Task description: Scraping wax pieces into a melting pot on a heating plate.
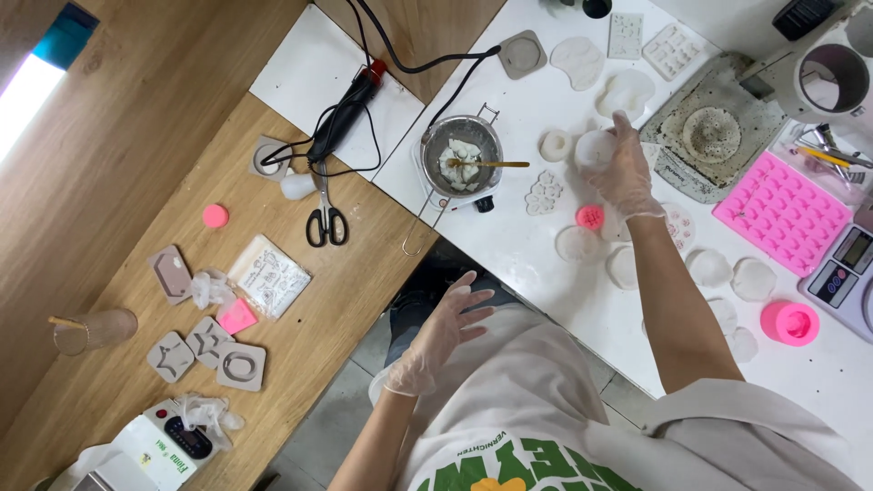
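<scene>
My right hand (626, 173), in a clear glove, grips a small round white mould (596, 148) above the white table (491, 82). Beside it lie another small white round mould (554, 145), a flower-shaped translucent mould (544, 193) and a small pink round piece (589, 216). My left hand (441, 332), also gloved, hovers open with fingers spread over the gap between the two tables and holds nothing. A metal pot (462, 164) with white chunks and a gold spoon (491, 165) sits left of the right hand.
A pink silicone mould tray (784, 211), a scale (847, 270) and a pink cup (789, 323) sit at right. Scissors (326, 221), a black-and-red heat tool (346, 111), grey shape moulds (207, 350), a glass cup (91, 329) and a second scale (173, 445) lie on the wooden table (155, 182).
</scene>
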